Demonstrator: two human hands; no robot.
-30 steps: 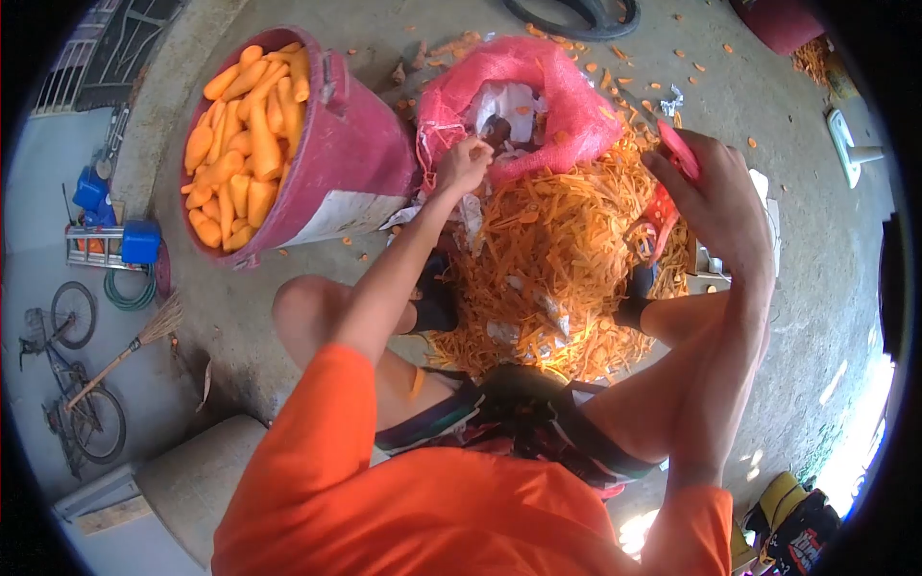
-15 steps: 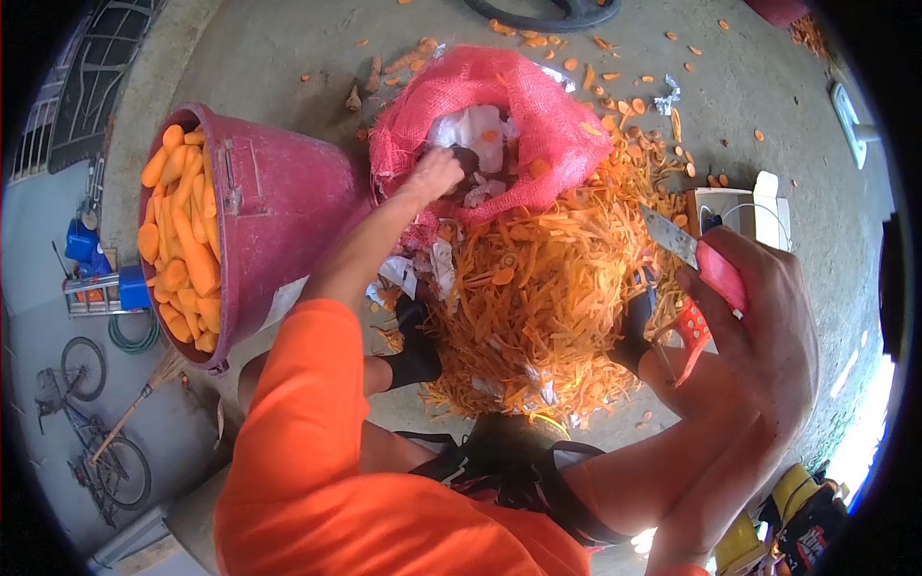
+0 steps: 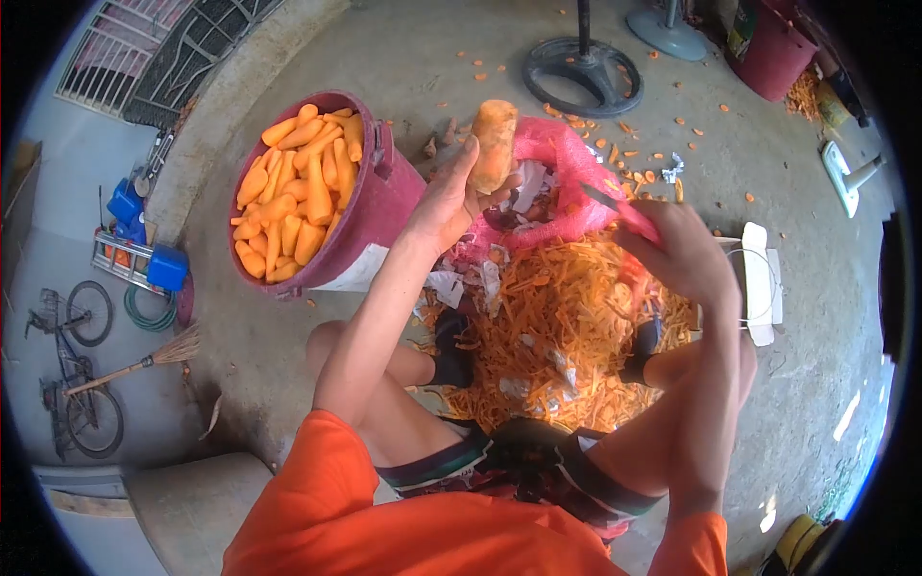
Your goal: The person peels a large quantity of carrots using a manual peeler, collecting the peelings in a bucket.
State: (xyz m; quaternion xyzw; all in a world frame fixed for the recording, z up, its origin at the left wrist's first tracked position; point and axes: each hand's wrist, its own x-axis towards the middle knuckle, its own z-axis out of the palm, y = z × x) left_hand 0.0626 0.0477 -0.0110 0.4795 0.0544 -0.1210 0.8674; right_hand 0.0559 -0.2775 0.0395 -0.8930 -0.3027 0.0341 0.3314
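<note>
Held upright in my left hand (image 3: 444, 204) is a thick, unpeeled carrot (image 3: 494, 146) with brownish, dirty skin. My right hand (image 3: 687, 254) is closed round the pink handle of a knife (image 3: 638, 221), its blade pointing up and left towards the carrot. Behind the carrot lies a pink mesh sack (image 3: 579, 173), its mouth open and crumpled paper inside. A heap of orange carrot peelings (image 3: 552, 307) spreads between my legs, below the sack. On the left, a tilted dark pink tub (image 3: 408, 197) is full of peeled carrots (image 3: 312, 187).
A white box (image 3: 759, 278) sits to the right of the heap. At the back are a black round stand base (image 3: 581, 82), a grey base (image 3: 667, 34) and another pink tub (image 3: 773, 53). A broom (image 3: 144, 360) and a bicycle (image 3: 82, 370) are at far left.
My left hand has come up out of the mesh sack with a carrot in it. My right hand with the knife has moved left and up, nearer the carrot. The view has tilted up.
</note>
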